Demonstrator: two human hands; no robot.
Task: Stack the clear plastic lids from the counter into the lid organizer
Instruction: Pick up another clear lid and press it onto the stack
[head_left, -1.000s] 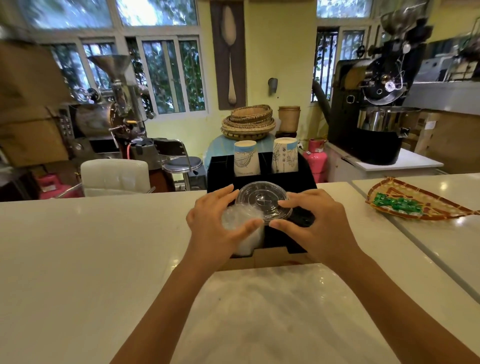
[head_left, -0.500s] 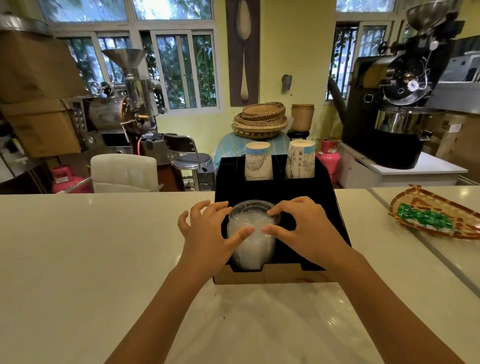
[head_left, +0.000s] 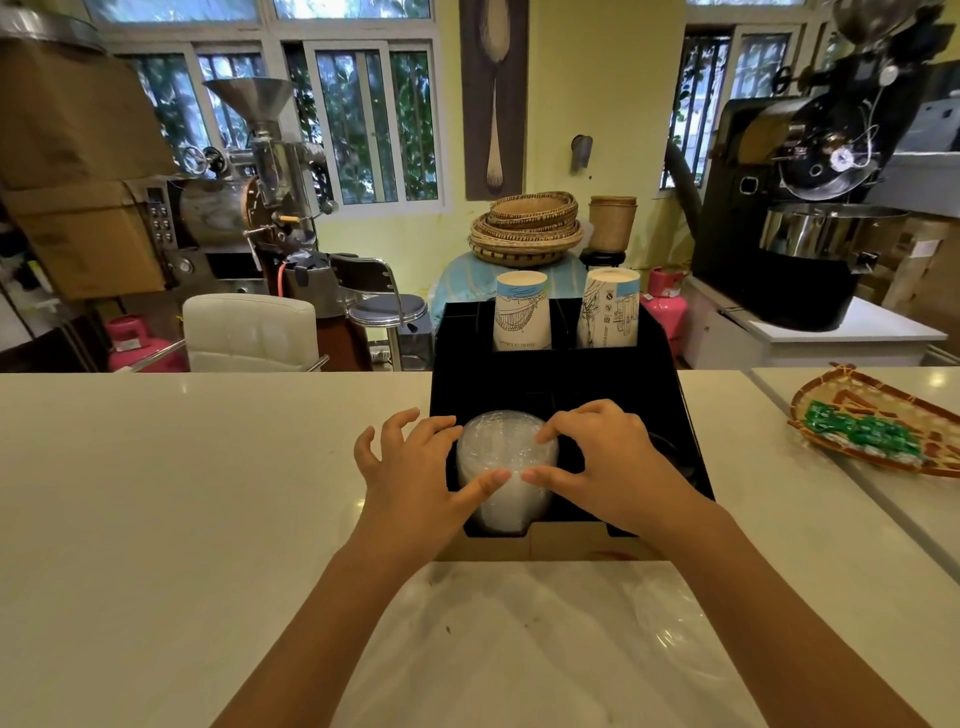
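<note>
Head view: a black lid organizer (head_left: 649, 384) stands on the white counter (head_left: 182, 493), roughly midway along it, with its far wall close to the counter's far edge and its cardboard-coloured front lip facing the person. A stack of clear plastic lids (head_left: 506, 467) sits in the organizer's front left compartment, rising to about the height of the compartment's walls. The left hand (head_left: 415, 475) rests against the stack's left side, fingers spread and loosely open, thumb laid across the front of the lids. The right hand (head_left: 608, 462) meets it from the other side, thumb and forefinger touching the top and front of the stack; the other fingers are curled, not clamped. Both hands seem to be steadying or pressing the stack down, not lifting it.

2 paper cups (head_left: 522, 309) stand in the organizer's rear compartments. The front right compartment is mostly hidden behind the right hand. A woven tray (head_left: 831, 447) lies near the counter's right edge.

Near the counter's near edge lies a crumpled clear plastic bag (head_left: 545, 649), with what looks like 1 more faint clear lid (head_left: 675, 623) towards its right side. By that reading most lids are stacked, and at least 1 may remain.
</note>
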